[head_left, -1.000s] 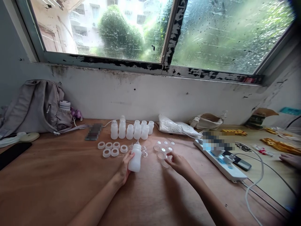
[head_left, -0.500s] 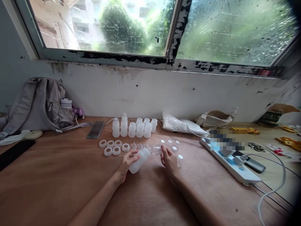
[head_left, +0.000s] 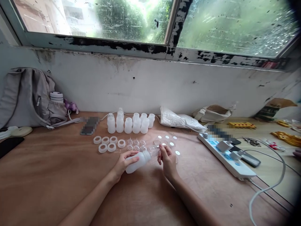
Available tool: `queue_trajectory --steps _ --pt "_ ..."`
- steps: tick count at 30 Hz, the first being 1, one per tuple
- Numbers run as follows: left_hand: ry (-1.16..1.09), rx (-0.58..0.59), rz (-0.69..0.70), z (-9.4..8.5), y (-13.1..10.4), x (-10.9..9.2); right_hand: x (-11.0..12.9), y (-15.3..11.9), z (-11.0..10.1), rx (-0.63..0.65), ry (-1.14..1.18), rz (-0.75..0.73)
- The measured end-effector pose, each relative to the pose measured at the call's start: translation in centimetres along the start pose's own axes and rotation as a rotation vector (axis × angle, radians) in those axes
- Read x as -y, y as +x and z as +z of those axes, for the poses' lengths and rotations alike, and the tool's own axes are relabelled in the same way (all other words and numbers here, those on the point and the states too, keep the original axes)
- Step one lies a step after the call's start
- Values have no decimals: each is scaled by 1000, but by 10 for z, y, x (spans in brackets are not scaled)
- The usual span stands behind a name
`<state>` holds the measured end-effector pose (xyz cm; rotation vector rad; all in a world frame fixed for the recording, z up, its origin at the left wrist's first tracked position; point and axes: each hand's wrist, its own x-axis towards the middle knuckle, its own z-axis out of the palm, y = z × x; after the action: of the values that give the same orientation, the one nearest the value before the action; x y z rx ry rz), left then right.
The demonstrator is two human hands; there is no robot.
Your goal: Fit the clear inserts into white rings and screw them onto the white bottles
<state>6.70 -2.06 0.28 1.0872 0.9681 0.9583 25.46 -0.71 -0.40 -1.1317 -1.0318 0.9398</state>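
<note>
Head view: the left hand (head_left: 123,164) has its grip closed round a frosted bottle (head_left: 136,164), tilted mouth-right over the worktop (head_left: 127,201); the right hand (head_left: 168,159) pinches a clear cap (head_left: 153,150) by the bottle's mouth. The bottle looks light, smooth, perhaps slippery, best held mid-body; the cap seems thin, fairly stiff. Farther left lie white rings (head_left: 102,152).

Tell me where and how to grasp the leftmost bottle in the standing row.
The leftmost bottle stands upright, so I'd grip its milky body around the slightly narrowed waist, coming from the front left, since the neighbouring bottle stands close on its right.
</note>
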Motion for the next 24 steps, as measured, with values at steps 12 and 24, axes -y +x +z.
queue_trajectory --steps 12,24 --pt "-21 27 -12 0 -1 -2 -1 -6 2 107 -77 -14" --pt "6 58 -10 -1 -1 -1 -6 -5 -4 214 -79 48"
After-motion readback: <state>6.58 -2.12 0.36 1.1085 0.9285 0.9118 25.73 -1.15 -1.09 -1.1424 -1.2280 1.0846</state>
